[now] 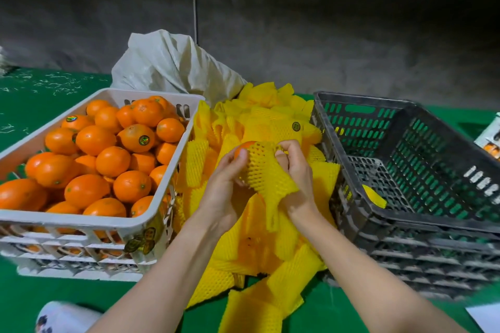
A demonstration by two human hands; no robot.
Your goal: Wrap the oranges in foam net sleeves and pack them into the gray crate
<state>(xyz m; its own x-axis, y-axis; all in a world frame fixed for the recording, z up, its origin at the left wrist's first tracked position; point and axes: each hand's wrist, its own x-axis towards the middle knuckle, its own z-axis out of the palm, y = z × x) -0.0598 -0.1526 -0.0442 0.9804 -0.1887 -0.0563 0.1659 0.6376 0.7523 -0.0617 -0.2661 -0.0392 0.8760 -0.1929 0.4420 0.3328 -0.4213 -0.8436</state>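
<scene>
An orange (241,148) sits partly inside a yellow foam net sleeve (266,173), held over the pile of sleeves. My left hand (226,184) grips the orange from the left, thumb on its bare top. My right hand (293,170) pinches the sleeve's mouth on the right side. The gray crate (400,213) stands at the right, stacked on other gray crates, with one yellow sleeve piece (374,196) lying inside. A white crate (108,220) at the left is heaped with bare oranges (112,161).
A big pile of yellow foam sleeves (259,259) fills the gap between the two crates on the green table (46,295). A white woven sack (173,65) stands behind. A printed box (489,140) peeks in at the right edge.
</scene>
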